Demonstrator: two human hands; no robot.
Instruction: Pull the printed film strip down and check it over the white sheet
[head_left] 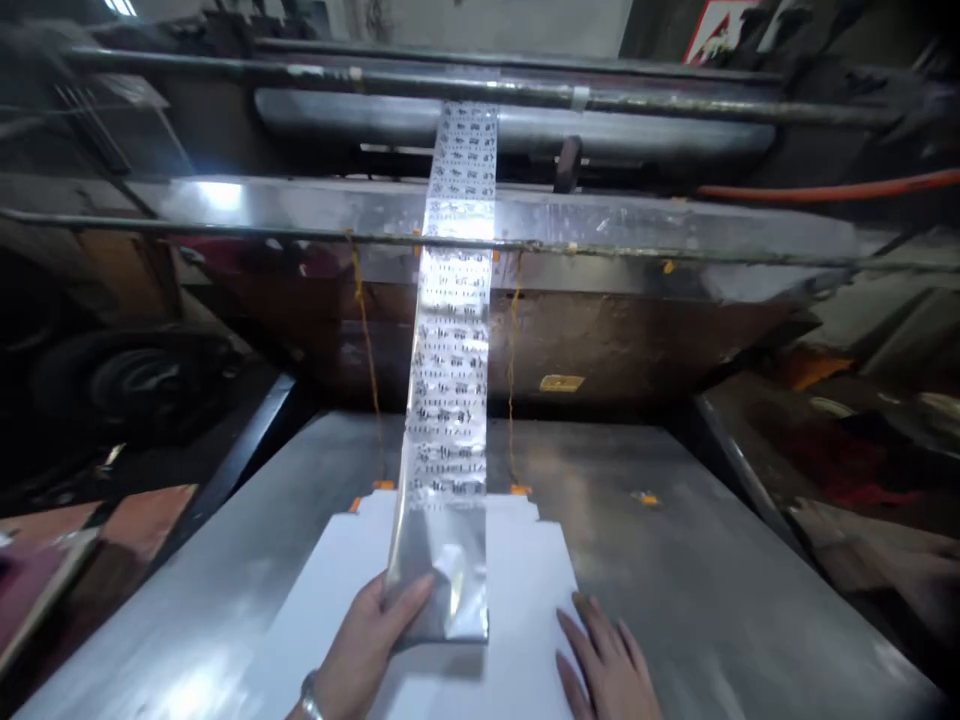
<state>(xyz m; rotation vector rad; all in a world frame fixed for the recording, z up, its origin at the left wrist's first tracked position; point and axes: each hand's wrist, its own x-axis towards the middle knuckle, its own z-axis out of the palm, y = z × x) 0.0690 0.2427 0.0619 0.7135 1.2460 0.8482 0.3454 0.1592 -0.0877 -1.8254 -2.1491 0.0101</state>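
A long strip of shiny silver foil with dark printed marks hangs from the machine's upper rollers down to a white die-cut card sheet on the metal bed. My left hand pinches the foil's lower end between thumb and fingers, just above the card. A bracelet shows on that wrist. My right hand lies flat, fingers together, on the card's right edge and holds nothing.
The grey metal bed slopes toward me. Behind it stand steel rollers and a bar. Two orange cords hang beside the foil. An orange hose runs at right. Reddish boards lie at left.
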